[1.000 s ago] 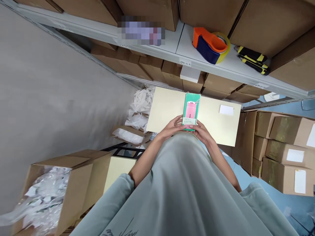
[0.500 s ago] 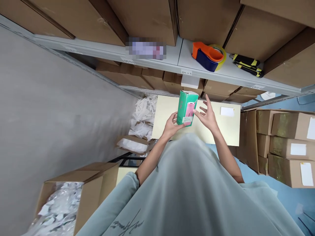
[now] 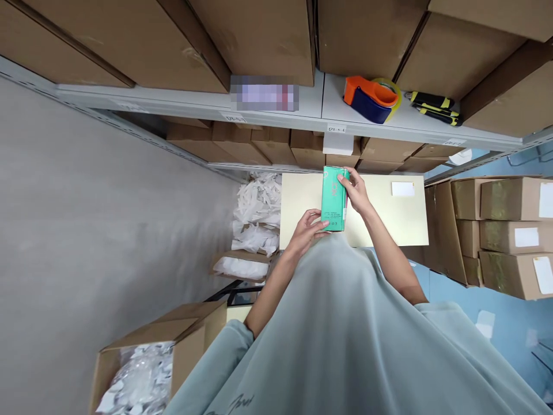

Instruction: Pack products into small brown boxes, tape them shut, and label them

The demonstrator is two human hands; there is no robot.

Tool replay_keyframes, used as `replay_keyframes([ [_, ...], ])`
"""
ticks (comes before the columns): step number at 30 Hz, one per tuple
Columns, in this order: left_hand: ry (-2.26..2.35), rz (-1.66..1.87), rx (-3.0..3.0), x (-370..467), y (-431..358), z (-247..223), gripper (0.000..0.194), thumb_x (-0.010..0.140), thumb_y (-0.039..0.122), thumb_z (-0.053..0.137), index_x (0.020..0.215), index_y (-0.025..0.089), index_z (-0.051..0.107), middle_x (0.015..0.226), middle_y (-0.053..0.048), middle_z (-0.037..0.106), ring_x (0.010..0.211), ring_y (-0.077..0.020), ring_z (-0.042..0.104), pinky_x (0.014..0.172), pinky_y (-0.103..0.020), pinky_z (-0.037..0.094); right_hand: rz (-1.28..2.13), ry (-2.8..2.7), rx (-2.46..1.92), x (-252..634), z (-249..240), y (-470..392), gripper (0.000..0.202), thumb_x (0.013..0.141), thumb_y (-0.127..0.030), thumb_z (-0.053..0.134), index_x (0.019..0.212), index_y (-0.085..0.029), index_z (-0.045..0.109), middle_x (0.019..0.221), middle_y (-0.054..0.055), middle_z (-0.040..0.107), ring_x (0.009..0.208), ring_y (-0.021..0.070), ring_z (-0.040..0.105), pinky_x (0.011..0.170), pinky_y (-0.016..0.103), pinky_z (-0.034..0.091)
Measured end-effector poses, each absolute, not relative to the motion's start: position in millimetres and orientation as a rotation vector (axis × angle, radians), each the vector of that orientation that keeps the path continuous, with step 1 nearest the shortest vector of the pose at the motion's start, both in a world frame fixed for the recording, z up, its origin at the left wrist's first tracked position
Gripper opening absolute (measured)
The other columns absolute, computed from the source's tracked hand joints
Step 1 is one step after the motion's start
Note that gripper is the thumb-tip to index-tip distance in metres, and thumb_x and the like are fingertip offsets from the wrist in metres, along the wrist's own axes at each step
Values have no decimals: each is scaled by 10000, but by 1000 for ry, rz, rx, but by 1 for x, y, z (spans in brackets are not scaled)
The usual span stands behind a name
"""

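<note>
A green product box with pink lettering is held upright above the pale table. My left hand grips its lower left corner, the thumb lying across the front near the small print. At the upper right edge, my right hand has closed on the box, thumb on the front face and fingers behind. The plain green side faces me, and only a sliver of the pink side shows at the right. A white label or card lies on the table to the right of my hands.
Above the table, a grey shelf carries cardboard boxes, an orange and blue tape dispenser and black-yellow cutters. Taped cartons are stacked at the right. White scraps and an open carton are at the left.
The green box has been turned, so its pink-pictured face no longer points at me. My right hand, apart from its upper edge before, now grips it there.
</note>
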State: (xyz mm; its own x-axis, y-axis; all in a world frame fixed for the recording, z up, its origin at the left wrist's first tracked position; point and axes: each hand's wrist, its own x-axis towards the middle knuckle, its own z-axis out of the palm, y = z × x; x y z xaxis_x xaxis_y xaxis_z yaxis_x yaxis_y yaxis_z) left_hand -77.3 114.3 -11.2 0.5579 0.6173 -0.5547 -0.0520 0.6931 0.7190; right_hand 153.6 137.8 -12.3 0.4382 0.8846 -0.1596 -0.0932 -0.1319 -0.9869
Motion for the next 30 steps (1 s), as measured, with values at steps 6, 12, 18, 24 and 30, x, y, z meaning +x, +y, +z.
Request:
replay_keyframes([
  [6, 803, 347, 631, -88, 118, -13, 748, 653, 455, 1097, 1127, 266, 550, 1213, -23, 799, 984, -231, 837, 846, -386, 724, 1031, -696, -1479, 140, -15, 130, 735, 764, -842, 867, 1226, -304, 673, 1264, 55, 780, 1218, 280, 709, 1044, 396, 616],
  [12, 770, 300, 594, -88, 114, -9, 751, 694, 402, 1080, 1196, 308, 531, 1230, -12, 794, 1106, -267, 834, 944, -484, 728, 1019, -691, -1482, 140, -16, 128, 727, 802, -852, 829, 1260, -314, 660, 1277, 53, 776, 1201, 271, 709, 1021, 385, 613],
  [18, 786, 368, 571, -75, 107, -14, 761, 652, 380, 1069, 1170, 295, 518, 1184, -8, 796, 1051, -231, 818, 982, -415, 671, 1028, -701, -1471, 145, -13, 126, 741, 860, -878, 770, 1346, -328, 669, 1418, 51, 767, 1285, 287, 706, 1116, 430, 605],
  [24, 1010, 607, 957, -62, 102, -21, 652, 604, 353, 1026, 1019, 259, 533, 1049, 21, 649, 977, -168, 690, 867, -286, 599, 830, -907, -1548, 142, 0, 123, 810, 937, -850, 732, 1550, -334, 614, 1696, 118, 592, 1572, 329, 543, 1288, 504, 503],
  [30, 1187, 693, 1284, -57, 94, -18, 490, 678, 371, 959, 1016, 249, 626, 1225, -72, 623, 1198, -268, 668, 825, -327, 619, 703, -921, -1600, 139, 0, 131, 690, 849, -816, 854, 1295, -310, 706, 1392, 92, 742, 1294, 303, 678, 1209, 487, 549],
])
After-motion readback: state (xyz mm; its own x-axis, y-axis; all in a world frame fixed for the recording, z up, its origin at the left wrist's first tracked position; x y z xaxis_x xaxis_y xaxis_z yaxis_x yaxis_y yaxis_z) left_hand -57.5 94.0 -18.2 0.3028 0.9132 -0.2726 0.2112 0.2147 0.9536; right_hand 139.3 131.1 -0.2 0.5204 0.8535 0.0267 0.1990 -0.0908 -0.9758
